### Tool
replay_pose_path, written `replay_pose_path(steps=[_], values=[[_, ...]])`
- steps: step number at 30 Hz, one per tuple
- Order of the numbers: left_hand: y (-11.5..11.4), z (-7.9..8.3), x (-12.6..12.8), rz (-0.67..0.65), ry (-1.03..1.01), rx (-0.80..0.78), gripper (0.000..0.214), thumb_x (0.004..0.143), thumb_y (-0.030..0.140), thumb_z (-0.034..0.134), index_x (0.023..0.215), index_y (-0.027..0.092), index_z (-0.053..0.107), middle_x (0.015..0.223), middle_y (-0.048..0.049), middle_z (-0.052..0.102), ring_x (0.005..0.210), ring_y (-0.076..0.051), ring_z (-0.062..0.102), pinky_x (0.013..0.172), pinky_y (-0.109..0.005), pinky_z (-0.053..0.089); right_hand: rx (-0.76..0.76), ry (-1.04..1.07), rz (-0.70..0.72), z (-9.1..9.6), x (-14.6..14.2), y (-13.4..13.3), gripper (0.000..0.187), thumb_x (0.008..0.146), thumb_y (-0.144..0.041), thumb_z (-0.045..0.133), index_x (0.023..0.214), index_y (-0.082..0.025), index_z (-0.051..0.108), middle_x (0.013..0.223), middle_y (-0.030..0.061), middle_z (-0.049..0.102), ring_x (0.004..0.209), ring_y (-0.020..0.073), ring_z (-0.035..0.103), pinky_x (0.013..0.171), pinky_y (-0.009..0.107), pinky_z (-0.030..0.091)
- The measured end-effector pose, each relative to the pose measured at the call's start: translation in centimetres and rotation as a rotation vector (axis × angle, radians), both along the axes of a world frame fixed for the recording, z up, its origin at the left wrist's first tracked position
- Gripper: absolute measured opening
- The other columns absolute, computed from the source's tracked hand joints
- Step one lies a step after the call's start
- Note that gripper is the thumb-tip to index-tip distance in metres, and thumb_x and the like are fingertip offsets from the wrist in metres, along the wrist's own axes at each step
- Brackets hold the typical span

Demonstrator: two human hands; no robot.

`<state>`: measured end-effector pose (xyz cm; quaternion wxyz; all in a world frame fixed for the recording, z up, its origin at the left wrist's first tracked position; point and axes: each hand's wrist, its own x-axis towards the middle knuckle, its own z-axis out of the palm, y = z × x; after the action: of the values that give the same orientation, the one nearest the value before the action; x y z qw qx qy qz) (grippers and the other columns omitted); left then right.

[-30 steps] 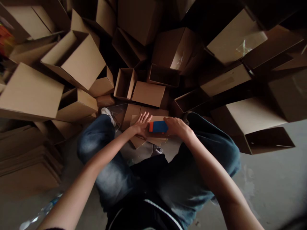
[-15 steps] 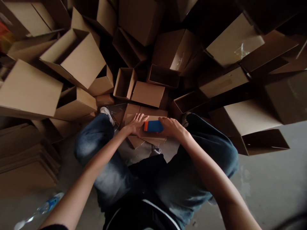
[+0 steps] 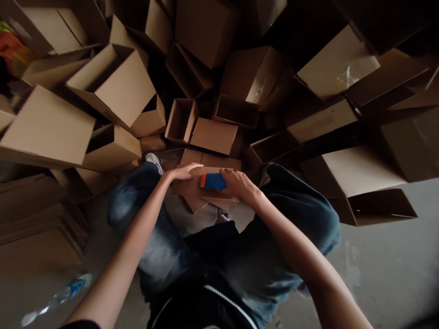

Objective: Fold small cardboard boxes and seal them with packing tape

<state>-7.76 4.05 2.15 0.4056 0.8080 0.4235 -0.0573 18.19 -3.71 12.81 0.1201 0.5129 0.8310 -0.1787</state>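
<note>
In front of my crossed legs, my right hand is closed around the right end of a blue block-shaped tool with an orange end; its exact kind is unclear. The tool lies over a flat piece of cardboard, which rests on other cardboard pieces. My left hand rests at the upper left of that cardboard, fingers stretched out and holding nothing. A gap separates it from the orange end.
Open cardboard boxes are heaped ahead and to both sides. Closest beyond the work is a small box. Flattened cardboard is stacked at left, near a plastic bottle. Another open box lies at right.
My left hand has slid left, away from the orange end. My right hand has shifted slightly left with the blue tool. The view has turned a little.
</note>
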Motion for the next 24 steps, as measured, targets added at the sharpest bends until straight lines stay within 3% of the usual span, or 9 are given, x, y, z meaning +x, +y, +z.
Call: replay_pose_path(steps=[4, 7, 10, 17, 24], values=[[-1.5, -0.9, 2.5, 0.266, 0.108, 0.192, 0.043, 0.099, 0.022, 0.036, 0.137, 0.020, 0.055, 0.141, -0.0085, 0.061, 0.132, -0.024, 0.054, 0.111, -0.039, 0.040, 0.019, -0.003, -0.011, -0.2, 0.2, 0.1, 0.043, 0.086, -0.037, 0.068, 0.121, -0.015, 0.057, 0.122, 0.0161, 0.069, 0.108, 0.0286, 0.068, 0.083, 0.032, 0.053], [-3.3, -1.9, 4.9, 0.349, 0.181, 0.435, 0.034, 0.102, 0.024, 0.035, 0.124, 0.020, 0.062, 0.129, -0.0097, 0.067, 0.126, -0.026, 0.056, 0.110, -0.043, 0.036, 0.027, 0.007, -0.016, -0.4, 0.2, 0.1, 0.045, 0.086, -0.038, 0.069, 0.122, -0.014, 0.057, 0.123, 0.0165, 0.068, 0.108, 0.0289, 0.068, 0.083, 0.032, 0.053], [-4.2, -2.4, 6.0, 0.406, 0.194, 0.549, 0.034, 0.105, 0.023, 0.032, 0.116, 0.021, 0.063, 0.121, -0.0103, 0.069, 0.120, -0.026, 0.057, 0.107, -0.041, 0.035, 0.018, 0.015, -0.012, -0.4, 0.1, 0.1, 0.044, 0.088, -0.039, 0.066, 0.123, -0.013, 0.056, 0.123, 0.0165, 0.068, 0.107, 0.0287, 0.068, 0.083, 0.032, 0.052], [-3.5, -2.5, 6.2, 0.550, 0.199, 0.556, 0.033, 0.105, 0.028, 0.037, 0.096, 0.021, 0.067, 0.106, -0.0101, 0.074, 0.108, -0.027, 0.063, 0.097, -0.040, 0.039, 0.011, 0.012, 0.006, -0.3, -0.2, 0.0, 0.046, 0.089, -0.041, 0.066, 0.124, -0.013, 0.056, 0.123, 0.0181, 0.068, 0.106, 0.0300, 0.069, 0.082, 0.034, 0.053], [-3.6, -3.1, 6.3, 0.546, 0.197, 0.520, 0.030, 0.105, 0.024, 0.036, 0.101, 0.020, 0.066, 0.115, -0.0109, 0.072, 0.118, -0.026, 0.060, 0.105, -0.040, 0.035, 0.010, 0.000, 0.020, -0.4, -0.5, 0.0, 0.047, 0.088, -0.036, 0.068, 0.126, -0.011, 0.056, 0.123, 0.0179, 0.068, 0.107, 0.0290, 0.069, 0.084, 0.032, 0.054]])
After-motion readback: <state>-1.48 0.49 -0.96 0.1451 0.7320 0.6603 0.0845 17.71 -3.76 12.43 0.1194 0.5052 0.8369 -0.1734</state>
